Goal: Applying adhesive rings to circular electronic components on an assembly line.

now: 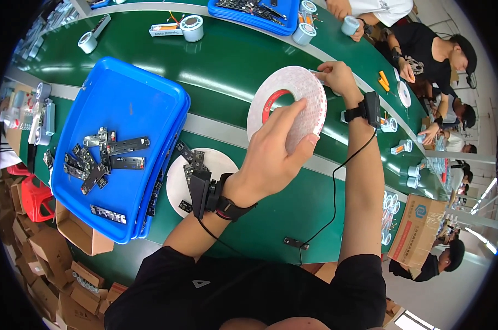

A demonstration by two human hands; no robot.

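Note:
My left hand [274, 148] grips a large flat roll of white tape [271, 82] with a red inner core. Its fingers lie over the roll's face and the thumb is at the lower edge. Just beyond the roll's right edge, my right hand [340, 80] has its fingers pinched together. What they hold is too small to make out. A white disc [174, 184] lies on the table under my left wrist, with several small black circuit boards [194, 160] on it. Each wrist wears a black strapped device with a cable.
A stack of blue trays [128, 82] stands at the left, with several circuit boards [129, 146] in the top one. A metal rail [216, 131] crosses the green table [249, 220]. A single board [296, 243] lies near the front edge. Fan parts [192, 28] stand farther back. Co-workers sit at right.

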